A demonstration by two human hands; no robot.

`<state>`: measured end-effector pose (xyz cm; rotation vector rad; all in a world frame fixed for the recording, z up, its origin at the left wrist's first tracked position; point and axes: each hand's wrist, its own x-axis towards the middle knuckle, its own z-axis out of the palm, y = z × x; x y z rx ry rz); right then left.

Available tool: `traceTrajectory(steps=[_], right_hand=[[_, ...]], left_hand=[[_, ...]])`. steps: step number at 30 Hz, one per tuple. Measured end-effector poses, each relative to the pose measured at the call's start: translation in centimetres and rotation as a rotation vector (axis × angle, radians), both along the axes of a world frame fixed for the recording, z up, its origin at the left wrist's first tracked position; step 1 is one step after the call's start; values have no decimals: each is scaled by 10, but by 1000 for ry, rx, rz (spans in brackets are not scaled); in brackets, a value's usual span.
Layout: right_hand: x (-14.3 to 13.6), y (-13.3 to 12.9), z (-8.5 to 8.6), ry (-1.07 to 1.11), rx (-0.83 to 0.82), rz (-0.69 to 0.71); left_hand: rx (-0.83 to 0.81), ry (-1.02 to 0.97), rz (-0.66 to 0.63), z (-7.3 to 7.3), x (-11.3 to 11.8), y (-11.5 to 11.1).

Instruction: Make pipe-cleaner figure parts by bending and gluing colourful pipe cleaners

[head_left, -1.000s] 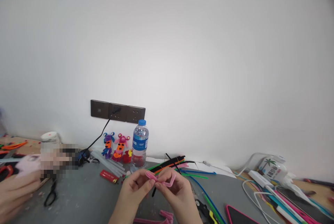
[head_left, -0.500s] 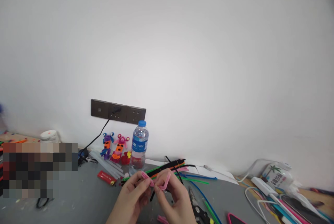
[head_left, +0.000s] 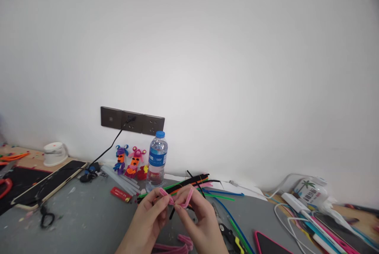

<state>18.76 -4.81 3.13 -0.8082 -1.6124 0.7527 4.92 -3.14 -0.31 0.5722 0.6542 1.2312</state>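
Note:
A bent pink pipe cleaner point(head_left: 187, 198) is pinched between my two hands, above the grey tabletop. My left hand point(head_left: 150, 213) grips its left part between thumb and forefinger. Close beside it, my right hand point(head_left: 199, 218) pinches the right part, where an angled end sticks up. More pink pipe cleaners point(head_left: 170, 248) lie on the table just below my hands. Behind my fingers is a bundle of black, green and orange pipe cleaners point(head_left: 186, 183), partly hidden. Pliers with black and yellow handles point(head_left: 227, 234) lie at the right, partly covered by my right hand.
A water bottle point(head_left: 156, 161) stands behind my hands, beside small pipe-cleaner figures point(head_left: 134, 162). Left of it lie clear glue sticks point(head_left: 121, 179), a red lighter point(head_left: 121, 194) and a phone point(head_left: 50, 185). A pink-edged phone point(head_left: 269, 243) and white cables point(head_left: 291, 222) are at the right.
The view has shifted slightly, so the background sits higher. More of the pink pipe cleaners below my hands shows. Both hands keep their pinch on the pink piece.

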Motion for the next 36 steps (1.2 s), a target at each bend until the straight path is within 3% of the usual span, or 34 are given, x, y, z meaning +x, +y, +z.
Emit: traceTrajectory(steps=[6, 18, 24, 31, 36], right_hand=[[1, 1, -6, -11, -90, 1], [5, -3, 0, 86, -175, 74], [5, 0, -2, 80, -114, 67], [3, -1, 1, -158, 114, -94], [2, -1, 0, -111, 39, -88]], left_hand=[[97, 96, -7, 1, -2, 0], [85, 131, -130, 19, -9, -6], [116, 91, -86, 16, -8, -7], [112, 152, -32, 16, -8, -6], [163, 212, 2, 15, -8, -4]])
